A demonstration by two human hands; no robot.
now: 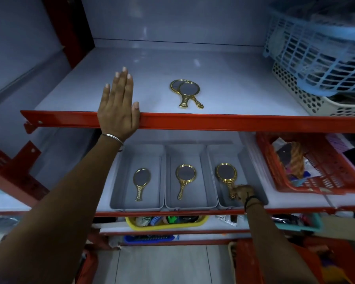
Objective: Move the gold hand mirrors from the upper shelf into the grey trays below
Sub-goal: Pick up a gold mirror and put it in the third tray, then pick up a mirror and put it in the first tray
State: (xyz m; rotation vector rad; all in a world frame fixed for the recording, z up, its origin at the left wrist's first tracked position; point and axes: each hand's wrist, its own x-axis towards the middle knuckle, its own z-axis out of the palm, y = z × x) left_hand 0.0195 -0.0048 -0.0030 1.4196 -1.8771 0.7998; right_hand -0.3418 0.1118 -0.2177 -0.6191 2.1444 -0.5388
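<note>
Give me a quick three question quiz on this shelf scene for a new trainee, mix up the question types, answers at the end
1. How many gold mirrors lie on the upper shelf?
2. True or false: the left hand grips a mirror.
3. Which grey tray does the right hand reach into? A) left tray B) middle tray C) right tray

Key:
1. Two mirrors, overlapping.
2. False; it rests flat on the shelf's red front edge.
3. C; its fingers are at the handle of the mirror there.
</note>
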